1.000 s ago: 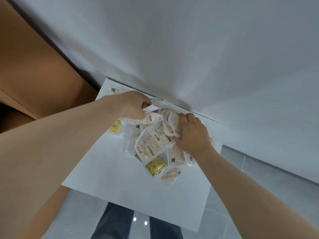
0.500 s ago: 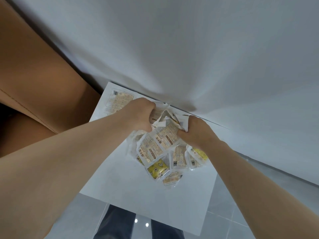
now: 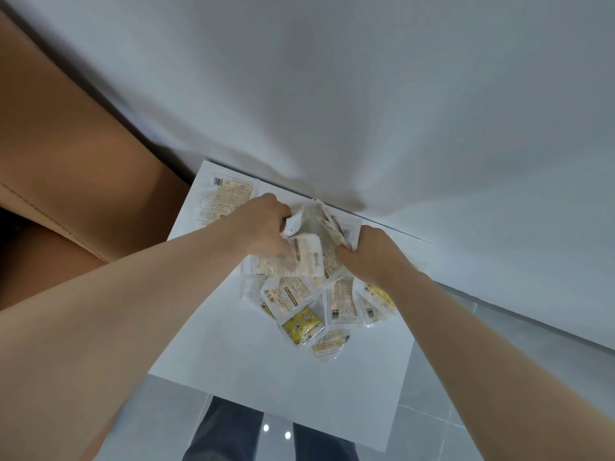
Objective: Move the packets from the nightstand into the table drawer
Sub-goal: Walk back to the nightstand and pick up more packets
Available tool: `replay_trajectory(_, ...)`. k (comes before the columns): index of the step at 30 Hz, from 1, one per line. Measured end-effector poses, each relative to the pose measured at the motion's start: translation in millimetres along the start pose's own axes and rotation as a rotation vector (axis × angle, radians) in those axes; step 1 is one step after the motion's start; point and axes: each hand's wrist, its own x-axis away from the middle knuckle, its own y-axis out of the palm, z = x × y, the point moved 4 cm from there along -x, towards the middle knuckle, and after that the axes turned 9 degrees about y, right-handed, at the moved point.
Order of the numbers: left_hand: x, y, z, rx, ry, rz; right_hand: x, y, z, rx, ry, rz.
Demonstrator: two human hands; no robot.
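On nightstand (image 3: 233,354) | left hand (image 3: 263,224), right hand (image 3: 369,251) clutch packets (image 3: 306,257) | print illegible

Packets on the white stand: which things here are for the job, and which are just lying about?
For the job: left hand and right hand, both gripping a bunch of packets; loose packets under them; big flat packet at the back corner; nightstand they lie on.
Just lying about: brown headboard; wall; floor.
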Motion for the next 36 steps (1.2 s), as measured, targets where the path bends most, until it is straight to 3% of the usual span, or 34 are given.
replay_trajectory(7, 5.2, -3.5, 3.5, 0.058, -0.033, -0.021, 5.2, -0.2, -6.2, -0.043, -0.008, -0.01)
replay_trajectory(14, 33.4, -19.7, -4.2, 0.28, -0.114, 0.242, 15.8, 2.4, -1.0, -0.062, 0.004, 0.018)
replay_trajectory(17, 44.4, -34.4, -16.2, 0.198, -0.162, 0.312, 18.0, 0.3, -1.5, -0.089, 0.03, 0.057)
replay_trajectory(21, 43.4, -32.7, -49.9, -0.021, -0.315, 0.203, 19.5, -6.8, -10.7, -0.13, 0.038, 0.142)
replay_trajectory(26, 36.8, 0.7, -81.4, 0.025, -0.325, 0.073, 17.3, 1.8, -23.6, -0.058, 0.018, 0.12)
replay_trajectory(36, 38.1, -8.4, -65.1, 0.069, -0.37, 0.073, 9.6, 16.7, -26.7, -0.035, 0.038, 0.094)
